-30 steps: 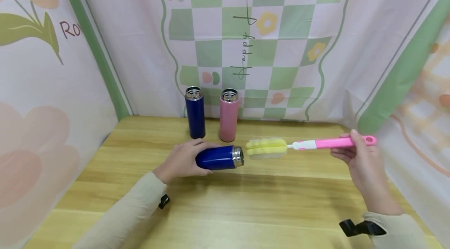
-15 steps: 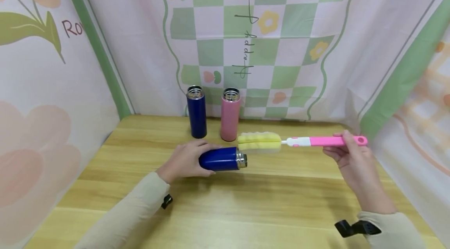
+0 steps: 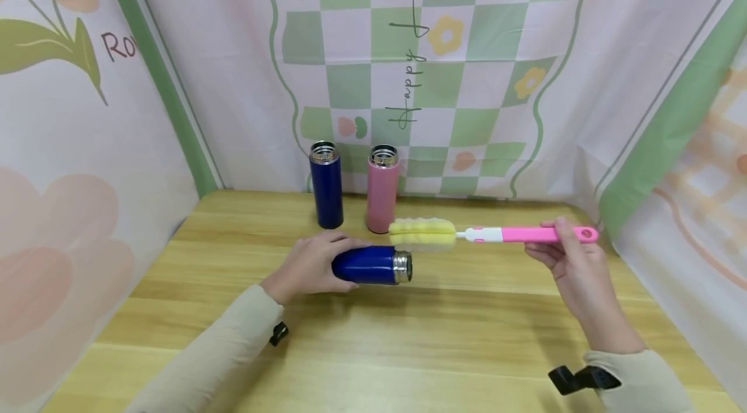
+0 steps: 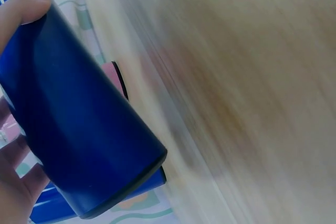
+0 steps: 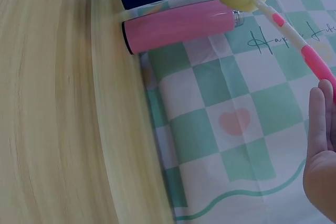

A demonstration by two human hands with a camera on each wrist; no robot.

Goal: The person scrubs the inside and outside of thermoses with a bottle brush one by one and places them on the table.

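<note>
My left hand (image 3: 309, 265) grips a dark blue thermos bottle (image 3: 369, 264) around its base end, tipped on its side above the table. Its bare steel mouth faces right, and no lid is on it. In the left wrist view the thumb and fingers wrap the blue bottle (image 4: 100, 114), its flat base toward the camera. A bottle brush (image 3: 528, 235) is pinched by its pink handle in my right hand (image 3: 580, 277), held level with the yellow sponge head (image 3: 423, 229) pointing left. That head hovers just above and behind the bottle's mouth, outside it.
Toward the back of the wooden table (image 3: 373, 348) stand two lidless thermos bottles, a dark blue one (image 3: 327, 196) and a pink one (image 3: 381, 199). The printed curtain (image 3: 443, 89) hangs right behind the table's far edge, with more fabric at both sides.
The brush has moved left with my right hand and risen slightly, so its sponge head now overlaps the bottle's neck area in view. The held bottle has shifted a little right.
</note>
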